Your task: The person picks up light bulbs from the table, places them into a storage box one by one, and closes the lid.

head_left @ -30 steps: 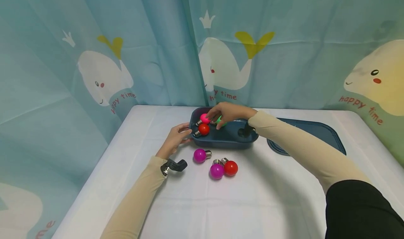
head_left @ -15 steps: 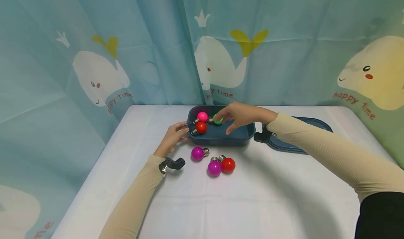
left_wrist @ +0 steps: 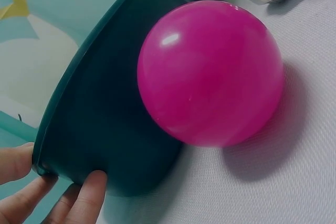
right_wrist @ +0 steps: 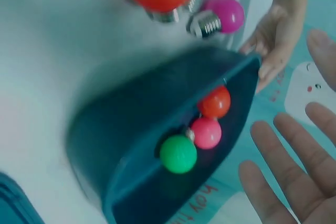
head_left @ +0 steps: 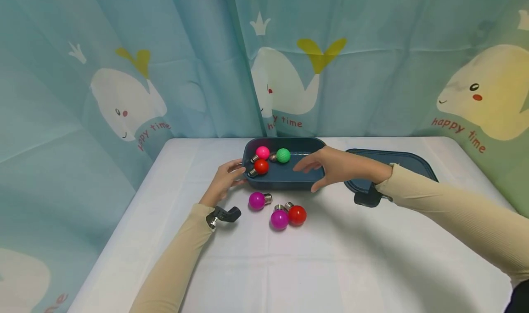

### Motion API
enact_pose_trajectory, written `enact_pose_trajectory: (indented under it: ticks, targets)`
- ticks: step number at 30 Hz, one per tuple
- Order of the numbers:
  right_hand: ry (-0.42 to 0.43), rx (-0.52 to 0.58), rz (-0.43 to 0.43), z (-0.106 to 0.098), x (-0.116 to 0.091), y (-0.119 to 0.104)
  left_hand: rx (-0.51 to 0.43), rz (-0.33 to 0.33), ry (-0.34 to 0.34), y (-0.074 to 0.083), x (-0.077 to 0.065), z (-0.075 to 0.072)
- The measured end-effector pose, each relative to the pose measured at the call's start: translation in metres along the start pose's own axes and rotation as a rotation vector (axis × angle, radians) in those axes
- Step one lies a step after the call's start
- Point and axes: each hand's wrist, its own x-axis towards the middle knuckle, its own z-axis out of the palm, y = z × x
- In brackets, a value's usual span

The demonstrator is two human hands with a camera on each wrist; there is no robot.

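Observation:
In the head view a dark blue plastic box (head_left: 285,185) stands at the back of the white table. Inside lie a pink light bulb (head_left: 262,153), a red one (head_left: 261,166) and a green textured one (head_left: 283,155). My left hand (head_left: 221,182) touches the box's left end, its fingers (left_wrist: 92,192) against the outer wall near the rim. Over the box's right front side hovers my right hand (head_left: 336,166), fingers spread and holding nothing. In front of the box lie a purple bulb (head_left: 256,201), a second purple bulb (head_left: 279,219) and another red bulb (head_left: 297,215).
Right of the box a dark blue lid (head_left: 390,159) lies flat, partly hidden by my right arm. A light blue curtain (head_left: 198,74) with whale prints hangs behind and left of the table. Each wrist wears a black camera strap (head_left: 225,214).
My right hand has drawn back rightward from over the green bulb, which stays in the box fully in sight. The left hand stays at the box. The head view has shifted slightly.

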Motion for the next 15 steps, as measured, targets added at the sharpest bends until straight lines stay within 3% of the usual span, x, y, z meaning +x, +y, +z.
enact_pose_trajectory:
  ticks: [5,15]
  targets:
    - [0.063,0.008,-0.026,0.019,-0.015,-0.003,0.002,0.0,0.001,0.0,0.0,0.001]
    - [0.175,0.029,0.035,0.06,-0.034,-0.001,-0.011,0.002,-0.004,0.0,0.001,0.0]
